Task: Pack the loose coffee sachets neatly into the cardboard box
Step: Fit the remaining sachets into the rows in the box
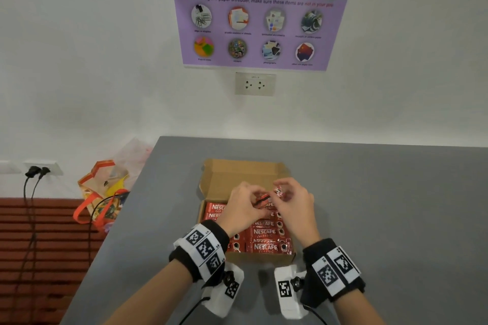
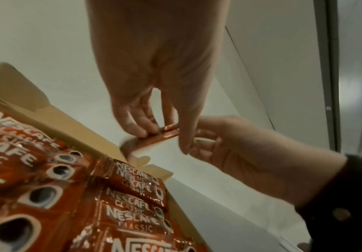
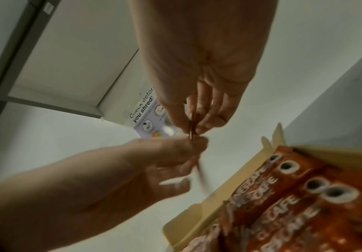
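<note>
Looking from the wrists outward, the cardboard box (image 1: 239,174) sat open on the grey surface (image 1: 369,192), its near rows filled with red coffee sachets (image 1: 265,247) lying left to right. Above the far rows, the left hand (image 1: 244,204) and right hand (image 1: 294,202) each pinched one end of a single sachet (image 1: 264,196). Its long axis ran across the box, matching the packed rows, so lowering it looked like the next step.

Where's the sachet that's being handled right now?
In the head view the sachet is held between the left hand and right hand, above the far half of the cardboard box.
</note>
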